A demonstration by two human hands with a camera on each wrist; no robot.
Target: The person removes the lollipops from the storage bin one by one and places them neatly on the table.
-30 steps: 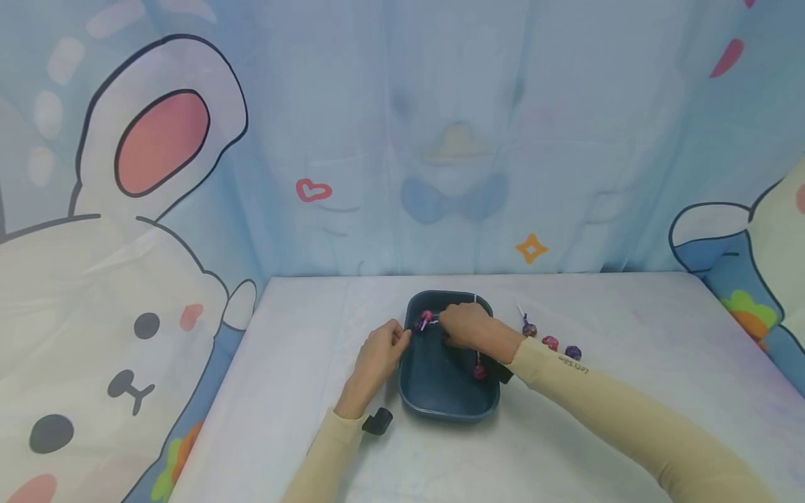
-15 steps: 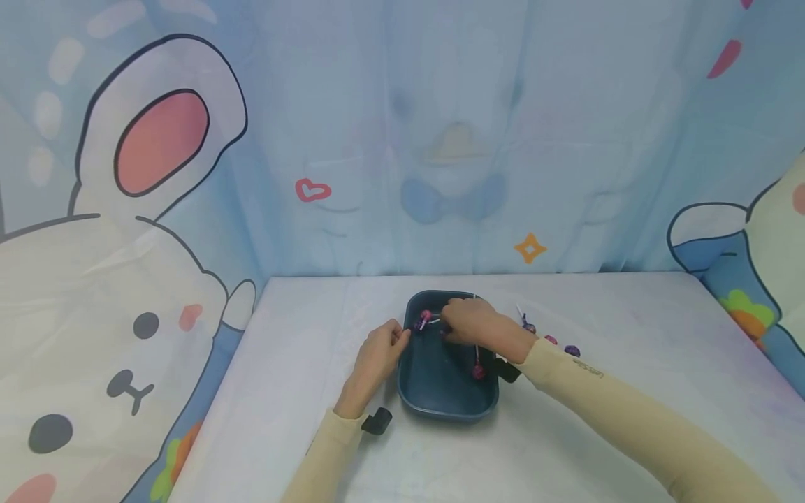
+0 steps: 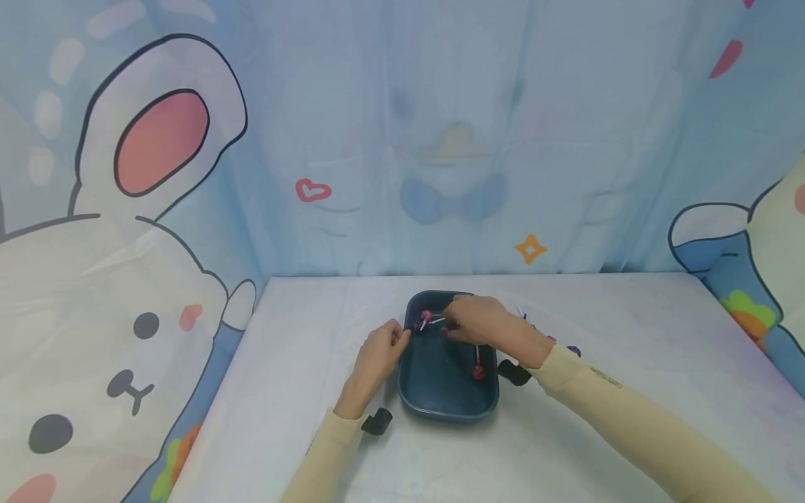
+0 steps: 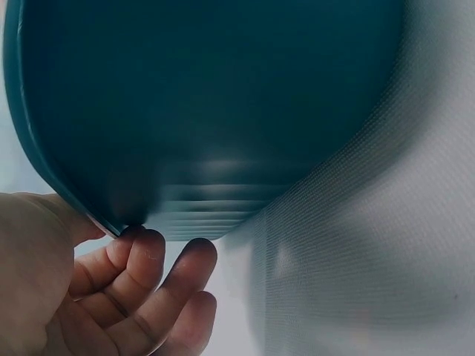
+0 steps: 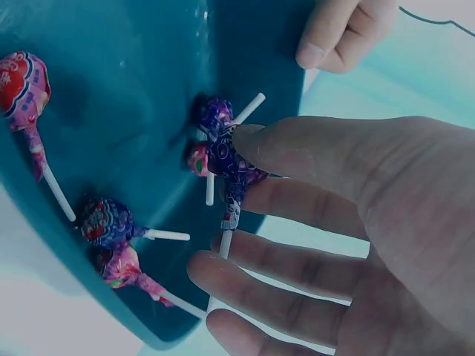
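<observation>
My left hand [image 3: 377, 355] pinches the left rim of a dark teal plastic basin [image 3: 448, 417]. In the left wrist view its fingertips [image 4: 146, 256] press the outer wall, with the thumb partly hidden behind the rim. Over the basin's far half, my right hand [image 3: 483, 321] holds a purple-wrapped lollipop [image 5: 231, 159] between thumb and index finger, its white stick hanging by the other fingers. Beneath it in the basin lie another purple lollipop [image 5: 214, 115] and a pink one [image 5: 198, 159]. A dark blue lollipop [image 5: 107, 221] and a pink lollipop [image 5: 122, 267] lie together by the wall.
One red-and-pink lollipop [image 5: 24, 89] lies apart along the basin's right side. On the white table, right of the basin, a purple lollipop [image 3: 574, 350] and others sit partly hidden behind the right forearm. A printed curtain [image 3: 377, 140] hangs behind the table.
My right hand and forearm have shifted slightly right over the basin, covering more of the lollipops on the table. The left hand and the basin stay almost still.
</observation>
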